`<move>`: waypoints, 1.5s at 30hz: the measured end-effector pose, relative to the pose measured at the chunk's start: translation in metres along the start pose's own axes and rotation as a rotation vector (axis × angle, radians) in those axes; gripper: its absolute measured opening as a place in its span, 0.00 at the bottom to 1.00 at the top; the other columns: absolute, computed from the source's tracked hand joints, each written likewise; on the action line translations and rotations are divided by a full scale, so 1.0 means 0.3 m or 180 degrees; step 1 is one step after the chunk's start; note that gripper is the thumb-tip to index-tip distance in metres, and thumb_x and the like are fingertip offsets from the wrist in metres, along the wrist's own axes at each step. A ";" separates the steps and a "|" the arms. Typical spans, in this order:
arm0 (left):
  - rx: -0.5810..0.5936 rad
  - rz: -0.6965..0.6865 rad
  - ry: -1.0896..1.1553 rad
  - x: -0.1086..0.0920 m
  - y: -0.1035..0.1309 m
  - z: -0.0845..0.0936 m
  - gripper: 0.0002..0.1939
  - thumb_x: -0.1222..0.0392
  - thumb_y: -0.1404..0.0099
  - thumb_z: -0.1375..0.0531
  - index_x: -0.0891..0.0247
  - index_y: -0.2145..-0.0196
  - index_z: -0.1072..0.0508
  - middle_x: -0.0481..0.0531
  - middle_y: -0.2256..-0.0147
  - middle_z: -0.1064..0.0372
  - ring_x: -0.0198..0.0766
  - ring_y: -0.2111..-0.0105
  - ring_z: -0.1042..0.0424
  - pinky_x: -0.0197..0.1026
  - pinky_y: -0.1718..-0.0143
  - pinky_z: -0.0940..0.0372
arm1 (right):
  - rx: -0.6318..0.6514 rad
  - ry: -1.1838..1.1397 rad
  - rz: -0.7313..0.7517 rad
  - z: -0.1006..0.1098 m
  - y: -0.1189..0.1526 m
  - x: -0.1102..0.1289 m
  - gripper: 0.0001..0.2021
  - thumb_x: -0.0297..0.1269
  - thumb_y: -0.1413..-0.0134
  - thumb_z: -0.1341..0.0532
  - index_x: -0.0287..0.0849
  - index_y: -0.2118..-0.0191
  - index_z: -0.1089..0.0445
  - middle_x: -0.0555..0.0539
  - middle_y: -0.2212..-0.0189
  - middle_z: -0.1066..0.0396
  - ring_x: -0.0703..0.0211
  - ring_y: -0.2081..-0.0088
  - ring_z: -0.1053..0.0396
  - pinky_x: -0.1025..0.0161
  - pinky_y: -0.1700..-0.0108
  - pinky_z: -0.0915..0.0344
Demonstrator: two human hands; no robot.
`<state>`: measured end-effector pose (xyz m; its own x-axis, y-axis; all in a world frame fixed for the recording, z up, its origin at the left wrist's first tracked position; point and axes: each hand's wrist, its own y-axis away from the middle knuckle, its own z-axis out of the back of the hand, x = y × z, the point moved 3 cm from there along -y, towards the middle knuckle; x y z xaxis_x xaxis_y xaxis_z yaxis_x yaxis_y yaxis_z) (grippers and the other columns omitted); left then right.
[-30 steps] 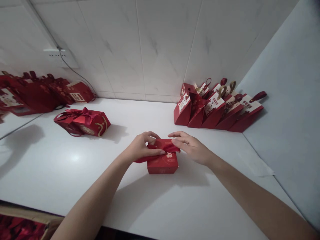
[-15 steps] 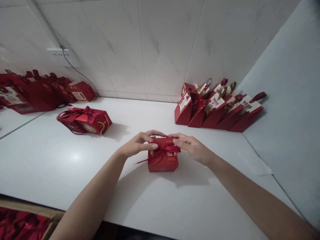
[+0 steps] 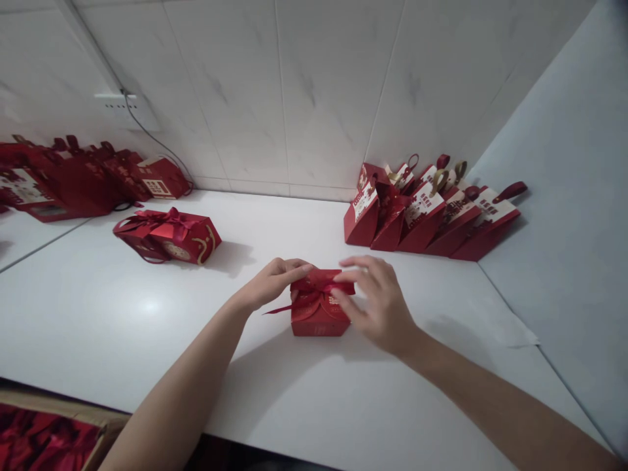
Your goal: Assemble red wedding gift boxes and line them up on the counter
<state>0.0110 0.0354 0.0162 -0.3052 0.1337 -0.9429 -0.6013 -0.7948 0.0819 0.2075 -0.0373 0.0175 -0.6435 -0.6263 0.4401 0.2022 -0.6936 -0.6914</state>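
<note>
A small red gift box [image 3: 321, 324] with curved flaps sits on the white table in front of me. A dark red ribbon [image 3: 321, 291] is tied over its top, one thin tail lying out to the left. My left hand [image 3: 272, 282] holds the box at its back left, thumb along the top edge, the other fingers partly hidden behind it. At the box's right side, my right hand [image 3: 377, 301] has its fingers apart beside the ribbon's right end; I cannot tell whether the fingertips touch it.
Several red boxes with handle loops [image 3: 426, 216] stand at the back right. Another ribboned red box [image 3: 169, 237] lies at the left, before more red boxes [image 3: 78, 183]. A carton [image 3: 115, 425] of red ribboned items is at lower left. A wall panel [image 3: 564, 196] borders the right.
My right hand has turned and drawn back slightly from the top of the box, its fingers spreading. My left thumb has moved from the ribbon to the box's back edge.
</note>
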 end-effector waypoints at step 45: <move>-0.0050 -0.0027 -0.0575 -0.019 0.005 -0.037 0.17 0.48 0.41 0.34 0.64 0.77 0.26 0.54 0.58 0.25 0.41 0.62 0.27 0.41 0.62 0.34 | 0.0142 0.0271 0.2053 -0.117 0.134 0.052 0.16 0.25 0.40 0.41 0.47 0.49 0.27 0.50 0.54 0.22 0.56 0.53 0.24 0.56 0.53 0.26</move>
<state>0.0199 0.0268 0.0182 -0.4287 0.2434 -0.8700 -0.5931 -0.8022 0.0678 0.1797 -0.0626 -0.0236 -0.4385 -0.8927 -0.1036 0.5968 -0.2031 -0.7762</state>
